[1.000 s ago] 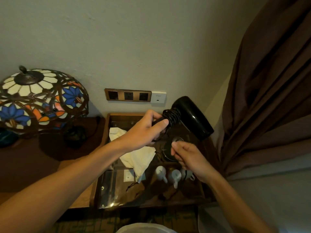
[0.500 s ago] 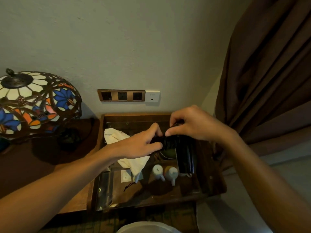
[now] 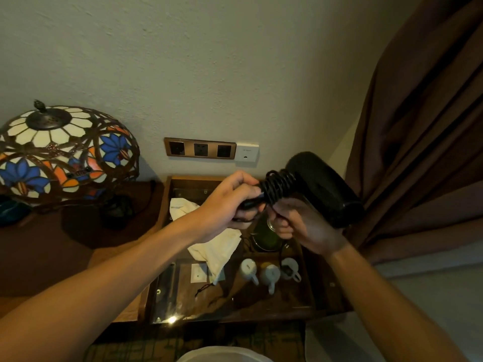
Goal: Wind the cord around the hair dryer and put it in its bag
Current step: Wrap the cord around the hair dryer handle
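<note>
A black hair dryer (image 3: 324, 186) is held in the air above the wooden tray, its barrel pointing down to the right. Its black cord (image 3: 278, 186) is coiled in several turns around the handle. My left hand (image 3: 230, 202) grips the end of the handle, fingers closed over the cord's end. My right hand (image 3: 300, 226) is closed just below the coils, pinching a loop of the cord. A cream cloth bag (image 3: 217, 246) lies crumpled in the tray under my left forearm, its drawstring trailing toward me.
The glass-topped wooden tray (image 3: 308, 283) holds three small white cups (image 3: 269, 275) and a dark round dish (image 3: 264, 236). A stained-glass lamp (image 3: 62, 155) stands at the left. Wall sockets (image 3: 200, 148) are behind. A brown curtain (image 3: 418, 126) hangs at the right.
The dryer has risen from low over the tray and its barrel swung up to the right. My right hand went from on top of the handle to beneath the coils.
</note>
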